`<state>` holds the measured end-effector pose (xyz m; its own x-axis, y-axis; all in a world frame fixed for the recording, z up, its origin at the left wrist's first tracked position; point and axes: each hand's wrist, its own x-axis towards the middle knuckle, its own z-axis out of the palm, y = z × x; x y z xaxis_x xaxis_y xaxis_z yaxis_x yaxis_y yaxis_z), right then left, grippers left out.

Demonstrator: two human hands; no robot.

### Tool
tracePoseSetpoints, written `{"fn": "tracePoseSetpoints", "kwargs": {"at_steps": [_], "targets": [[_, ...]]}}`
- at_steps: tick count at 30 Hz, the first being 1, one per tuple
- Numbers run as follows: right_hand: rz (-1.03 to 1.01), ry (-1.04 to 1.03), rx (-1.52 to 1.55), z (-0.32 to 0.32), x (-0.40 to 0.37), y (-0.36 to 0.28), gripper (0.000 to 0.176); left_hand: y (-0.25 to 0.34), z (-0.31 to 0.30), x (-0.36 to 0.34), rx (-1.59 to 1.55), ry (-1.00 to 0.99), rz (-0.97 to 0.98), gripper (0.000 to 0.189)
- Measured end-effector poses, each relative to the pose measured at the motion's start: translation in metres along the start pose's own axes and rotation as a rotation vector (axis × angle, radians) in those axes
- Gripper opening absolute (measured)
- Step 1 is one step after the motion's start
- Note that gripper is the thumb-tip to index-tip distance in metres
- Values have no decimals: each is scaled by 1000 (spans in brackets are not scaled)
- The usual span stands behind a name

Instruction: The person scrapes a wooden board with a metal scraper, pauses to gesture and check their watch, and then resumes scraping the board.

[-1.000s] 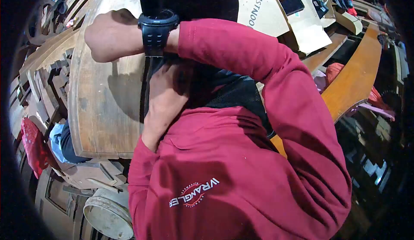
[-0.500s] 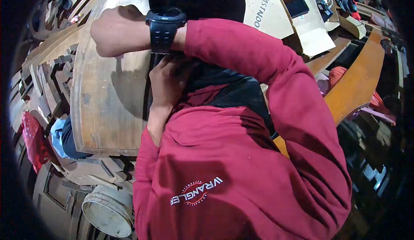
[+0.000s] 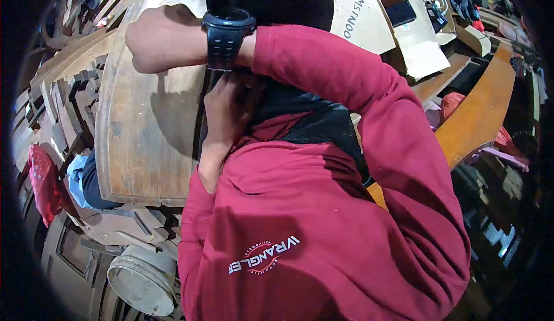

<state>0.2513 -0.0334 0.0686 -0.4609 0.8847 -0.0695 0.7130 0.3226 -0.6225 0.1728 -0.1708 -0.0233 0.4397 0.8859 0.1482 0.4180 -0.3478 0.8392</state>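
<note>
The black watch (image 3: 226, 35) is strapped round my right wrist, just where the red sleeve (image 3: 323, 61) ends. Its strap runs down the near side of the wrist. There my left hand (image 3: 228, 116) comes up from below, fingertips (image 3: 229, 83) bunched against the underside of the band. Whether they pinch the strap end or only press on it I cannot tell, because the wrist hides the tips. My right hand (image 3: 161, 38) is curled into a fist with nothing visible in it, and it hangs over the curved wooden panel (image 3: 144, 142).

To do this well, I judge that the right forearm should be held level and quiet so the band does not twist. The buckle side lies out of my sight, so thumb and forefinger must work by feel; rolling the wrist toward me would bring it into view. The watch lies directly above the left grip, touching it, between fist and cuff. Cardboard sheets (image 3: 360, 15) lie farther off, and a round pale tub (image 3: 141, 280) sits below the panel.
</note>
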Motion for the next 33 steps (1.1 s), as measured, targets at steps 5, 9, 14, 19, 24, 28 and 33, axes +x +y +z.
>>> {"fn": "tracePoseSetpoints", "kwargs": {"at_steps": [5, 9, 14, 19, 24, 28, 33], "targets": [[4, -5, 24, 0, -1, 3, 27, 7, -8, -9, 250, -321, 266, 45], [-35, 20, -22, 2, 0, 5, 26, 9, -11, -13, 219, -365, 215, 43], [9, -28, -24, -1, -1, 2, 27, 20, -24, -21, 158, -417, 76, 41], [-13, 22, 3, 2, -2, 5, 28, 13, -29, -36, 39, -398, 9, 45], [-20, 44, -9, 6, 1, 5, 29, 7, -32, -41, 34, -409, 31, 50], [-12, 25, -10, 5, 1, 5, 29, 17, -35, -35, 43, -460, -61, 57], [-23, 32, -20, 5, 0, 5, 29, 23, -37, -24, 168, -559, 25, 71]]}}
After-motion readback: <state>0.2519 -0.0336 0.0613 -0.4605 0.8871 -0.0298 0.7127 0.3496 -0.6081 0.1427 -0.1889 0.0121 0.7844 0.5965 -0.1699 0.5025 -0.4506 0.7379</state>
